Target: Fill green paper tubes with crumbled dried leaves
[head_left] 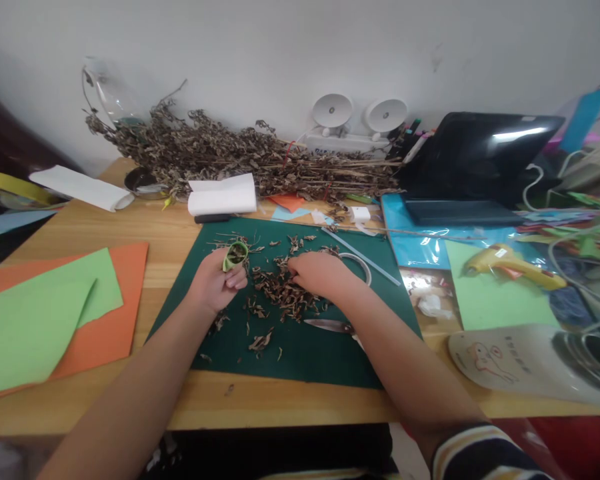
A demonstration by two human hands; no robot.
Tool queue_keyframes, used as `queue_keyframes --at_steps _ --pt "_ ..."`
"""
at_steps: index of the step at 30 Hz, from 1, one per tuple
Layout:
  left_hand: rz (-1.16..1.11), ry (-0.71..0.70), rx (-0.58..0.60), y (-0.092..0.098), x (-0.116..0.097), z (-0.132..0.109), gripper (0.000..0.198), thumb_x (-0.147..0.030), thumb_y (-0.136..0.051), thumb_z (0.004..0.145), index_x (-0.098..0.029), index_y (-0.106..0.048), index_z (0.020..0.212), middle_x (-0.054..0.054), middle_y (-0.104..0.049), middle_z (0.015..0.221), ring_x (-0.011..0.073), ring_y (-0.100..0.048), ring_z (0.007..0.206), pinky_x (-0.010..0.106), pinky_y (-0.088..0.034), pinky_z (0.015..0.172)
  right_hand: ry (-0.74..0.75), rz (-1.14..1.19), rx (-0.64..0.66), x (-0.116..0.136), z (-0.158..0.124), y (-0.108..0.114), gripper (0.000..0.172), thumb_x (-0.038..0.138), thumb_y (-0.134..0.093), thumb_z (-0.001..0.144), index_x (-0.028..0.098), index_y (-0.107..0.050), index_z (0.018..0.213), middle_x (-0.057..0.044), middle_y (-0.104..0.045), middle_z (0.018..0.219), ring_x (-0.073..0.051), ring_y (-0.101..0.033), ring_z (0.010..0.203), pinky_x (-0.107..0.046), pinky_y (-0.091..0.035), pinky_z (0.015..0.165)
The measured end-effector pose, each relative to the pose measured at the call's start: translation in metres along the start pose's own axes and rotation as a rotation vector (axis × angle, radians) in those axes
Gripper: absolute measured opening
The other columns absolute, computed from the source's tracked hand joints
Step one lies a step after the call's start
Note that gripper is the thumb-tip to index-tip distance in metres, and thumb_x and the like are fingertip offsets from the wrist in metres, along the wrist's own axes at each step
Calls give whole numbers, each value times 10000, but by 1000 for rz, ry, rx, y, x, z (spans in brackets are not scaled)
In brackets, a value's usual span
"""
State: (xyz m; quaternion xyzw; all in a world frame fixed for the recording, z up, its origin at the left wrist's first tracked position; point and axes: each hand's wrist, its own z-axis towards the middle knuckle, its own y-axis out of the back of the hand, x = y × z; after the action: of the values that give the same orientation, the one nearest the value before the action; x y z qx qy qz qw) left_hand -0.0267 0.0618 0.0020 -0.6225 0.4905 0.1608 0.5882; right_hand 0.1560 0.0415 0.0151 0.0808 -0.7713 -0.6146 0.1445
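Observation:
My left hand (216,280) is closed round a small green paper roll (235,255), held upright over the dark green cutting mat (300,360). My right hand (316,273) rests palm down on a heap of dried leaf bits (280,297) in the middle of the mat, fingers curled into the pile; what they pinch is hidden. Scissors (330,325) lie just under my right wrist. A tape ring (361,265) sits right of that hand.
A bundle of dried branches (240,157) lies along the back of the wooden table. Green and orange paper sheets (45,313) cover the left side. A glue gun (510,265), a laptop (475,167), white paper rolls (223,195) and a white appliance (520,363) are around.

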Motion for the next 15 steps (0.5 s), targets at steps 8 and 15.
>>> queue_keyframes --at_steps 8,15 --pt "1 22 -66 -1 -1 2 270 -164 -422 721 -164 -333 467 -75 -251 318 45 -247 266 168 -229 324 101 189 -161 -14 -14 30 130 200 -448 749 188 -574 719 -1 -602 717 -107 -522 650 -214 -357 545" --pt "81 -35 -116 -5 1 1 249 -120 -431 691 -169 -311 478 -77 -252 322 48 -260 270 170 -240 326 122 747 -484 -6 -29 44 85 244 -537 709 164 -563 712 31 -531 618 -58 -435 517 -196 -350 489"
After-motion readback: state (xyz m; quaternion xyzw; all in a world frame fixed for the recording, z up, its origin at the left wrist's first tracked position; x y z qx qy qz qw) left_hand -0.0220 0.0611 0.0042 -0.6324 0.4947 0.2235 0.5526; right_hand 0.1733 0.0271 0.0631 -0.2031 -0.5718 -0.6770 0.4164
